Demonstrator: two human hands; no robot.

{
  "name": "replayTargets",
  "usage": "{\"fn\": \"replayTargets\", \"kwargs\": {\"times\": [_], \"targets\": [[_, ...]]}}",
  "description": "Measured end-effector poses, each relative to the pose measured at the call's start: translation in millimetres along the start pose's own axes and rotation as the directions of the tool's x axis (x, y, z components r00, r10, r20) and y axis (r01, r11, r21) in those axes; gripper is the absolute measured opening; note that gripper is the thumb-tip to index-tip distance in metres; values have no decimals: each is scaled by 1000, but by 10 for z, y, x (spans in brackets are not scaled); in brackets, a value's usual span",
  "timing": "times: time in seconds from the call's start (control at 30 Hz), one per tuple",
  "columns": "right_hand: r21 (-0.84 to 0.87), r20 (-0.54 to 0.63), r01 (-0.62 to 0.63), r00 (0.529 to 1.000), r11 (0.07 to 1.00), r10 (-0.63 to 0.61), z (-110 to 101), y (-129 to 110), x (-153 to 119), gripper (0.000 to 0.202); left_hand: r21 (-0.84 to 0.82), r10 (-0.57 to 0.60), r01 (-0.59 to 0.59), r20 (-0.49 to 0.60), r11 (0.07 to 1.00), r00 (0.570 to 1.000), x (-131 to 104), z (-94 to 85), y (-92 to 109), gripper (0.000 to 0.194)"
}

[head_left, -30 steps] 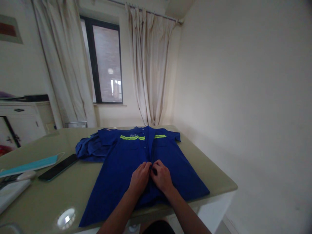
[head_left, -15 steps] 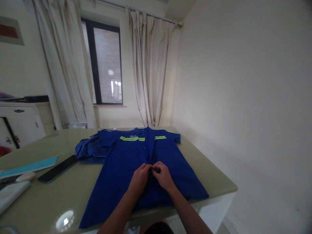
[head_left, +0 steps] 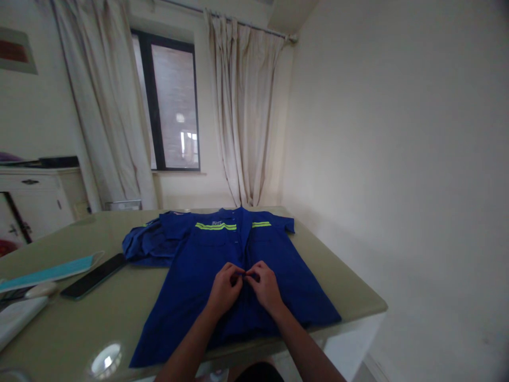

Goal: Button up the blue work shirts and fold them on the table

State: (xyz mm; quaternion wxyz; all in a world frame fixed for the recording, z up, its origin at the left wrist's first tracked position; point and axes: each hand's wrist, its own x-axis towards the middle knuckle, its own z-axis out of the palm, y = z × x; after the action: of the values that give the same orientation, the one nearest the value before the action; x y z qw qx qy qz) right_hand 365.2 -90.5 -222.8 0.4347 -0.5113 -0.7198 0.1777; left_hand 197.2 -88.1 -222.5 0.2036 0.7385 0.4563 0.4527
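A short-sleeved blue shirt [head_left: 199,270] lies spread on the table, its collar at the far side and yellow-green stripes across the chest. The upper part of its front is unfastened, with the placket edges apart. Over the middle of the placket, my left hand [head_left: 226,286] pinches the fabric between thumb and fingers. Right beside it my right hand [head_left: 263,286] pinches the other side, and the fingertips of both hands meet. Any button between them is too small to make out.
A bundled blue garment [head_left: 147,244] lies against the shirt's left sleeve. Further left are a black phone [head_left: 93,277], a light-blue face mask [head_left: 51,273] and a white device [head_left: 22,318]. The table's right edge [head_left: 338,260] runs near a bare wall [head_left: 397,159].
Both hands have shifted slightly at the placket, and the left fingers are now more arched, fingertips still together. The shirt's lower left corner has moved up a little.
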Motion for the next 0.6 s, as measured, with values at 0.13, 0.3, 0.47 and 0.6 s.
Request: {"fn": "replayTargets", "kwargs": {"times": [0.13, 0.3, 0.47, 0.6], "targets": [[-78, 17, 34, 999, 996, -33, 19, -29, -12, 15, -83, -111, 112, 22, 990, 994, 30, 11, -95, 24], [-72, 45, -28, 999, 997, 31, 37, -29, 3, 9, -122, -121, 126, 51, 984, 991, 48, 16, -177, 16], [-52, 15, -54, 998, 997, 55, 31, 0, 20, 11, -151, -80, 91, 77, 984, 994, 39, 33, -151, 23], [-16, 10, -52, 999, 999, 52, 35, 24, 32, 11, -119, -63, 78, 127, 990, 990, 19, 49, -113, 35]]}}
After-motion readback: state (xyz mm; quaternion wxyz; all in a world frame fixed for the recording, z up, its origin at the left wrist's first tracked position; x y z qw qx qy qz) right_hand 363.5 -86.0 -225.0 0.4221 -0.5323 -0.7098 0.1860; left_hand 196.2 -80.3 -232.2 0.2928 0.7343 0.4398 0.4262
